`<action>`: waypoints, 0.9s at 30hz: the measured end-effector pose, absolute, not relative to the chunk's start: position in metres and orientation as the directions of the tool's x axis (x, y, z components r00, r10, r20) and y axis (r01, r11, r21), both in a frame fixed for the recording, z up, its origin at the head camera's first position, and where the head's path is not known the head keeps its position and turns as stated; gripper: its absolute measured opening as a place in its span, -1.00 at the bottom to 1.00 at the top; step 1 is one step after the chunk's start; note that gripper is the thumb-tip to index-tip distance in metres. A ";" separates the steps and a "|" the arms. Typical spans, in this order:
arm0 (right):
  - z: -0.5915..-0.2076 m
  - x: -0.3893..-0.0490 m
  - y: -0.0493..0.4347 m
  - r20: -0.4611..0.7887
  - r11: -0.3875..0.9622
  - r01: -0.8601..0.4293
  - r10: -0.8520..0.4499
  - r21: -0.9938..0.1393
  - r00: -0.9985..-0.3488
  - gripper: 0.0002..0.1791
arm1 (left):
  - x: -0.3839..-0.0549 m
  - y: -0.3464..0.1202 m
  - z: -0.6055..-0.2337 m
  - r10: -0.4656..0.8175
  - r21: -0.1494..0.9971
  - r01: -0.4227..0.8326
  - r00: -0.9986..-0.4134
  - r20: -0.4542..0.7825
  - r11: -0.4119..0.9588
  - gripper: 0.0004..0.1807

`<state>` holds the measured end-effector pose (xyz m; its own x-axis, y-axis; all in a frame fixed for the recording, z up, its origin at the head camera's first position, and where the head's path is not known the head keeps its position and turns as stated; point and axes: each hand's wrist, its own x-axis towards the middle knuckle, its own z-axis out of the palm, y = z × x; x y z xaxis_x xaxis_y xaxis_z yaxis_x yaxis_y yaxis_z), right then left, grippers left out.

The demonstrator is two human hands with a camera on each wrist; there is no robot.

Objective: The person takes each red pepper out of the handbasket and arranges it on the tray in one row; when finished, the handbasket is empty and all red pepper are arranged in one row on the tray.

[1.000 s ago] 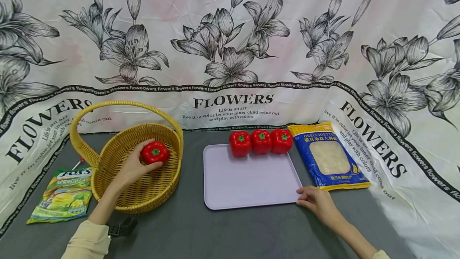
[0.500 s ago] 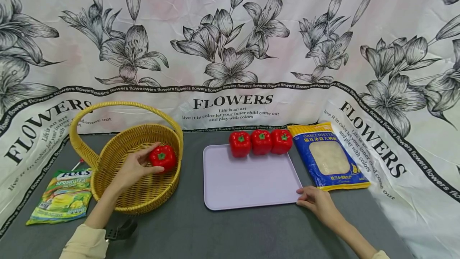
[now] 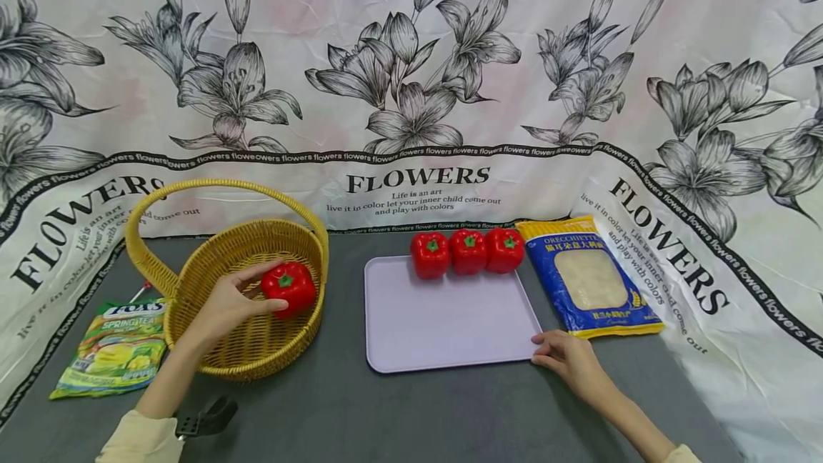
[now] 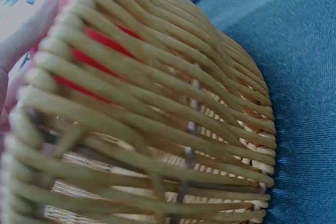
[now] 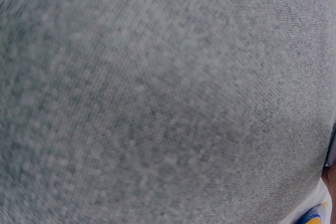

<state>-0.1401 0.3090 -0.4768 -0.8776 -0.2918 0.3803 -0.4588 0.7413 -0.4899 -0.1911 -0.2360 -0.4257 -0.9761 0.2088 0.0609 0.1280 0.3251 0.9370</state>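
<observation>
In the head view, my left hand [image 3: 226,306] reaches into a yellow wicker basket [image 3: 257,370] and holds a red bell pepper [image 3: 297,295] against its right inner side. The thumb lies across the pepper's front, a finger behind it. Through the weave in the left wrist view, the bell pepper [image 4: 107,43] shows as red strips, with fingers [image 4: 23,30] over the rim. My right hand [image 3: 571,363] pinches the front right corner of a lilac tray [image 3: 444,331]. Three more red bell peppers [image 3: 469,252] stand in a row along the tray's back edge.
A blue and yellow orecchiette bag [image 3: 588,284] lies right of the tray. On the left, a green Fox's candy bag [image 3: 116,352] lies beside the basket, whose tall handle [image 3: 231,183] arches over it. A flower-printed cloth [image 3: 411,191] hangs behind the grey table [image 3: 411,420].
The left hand has brought the bell pepper right and lower in the basket, then slightly back left, its palm now farther from it. The right hand stays at the tray's corner.
</observation>
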 end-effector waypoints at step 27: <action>-0.477 -0.140 0.311 0.396 0.738 -0.472 -0.296 -0.483 -0.869 -0.69 | -0.173 -0.192 -0.370 0.401 0.998 -0.002 -0.916 -0.030 0.068 -0.28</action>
<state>-0.1399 0.3106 -0.4773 -0.8690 -0.2964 0.3963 -0.4718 0.7378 -0.4828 -0.1734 -0.1921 -0.3700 -0.9156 0.4011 -0.0297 -0.0025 0.0682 0.9977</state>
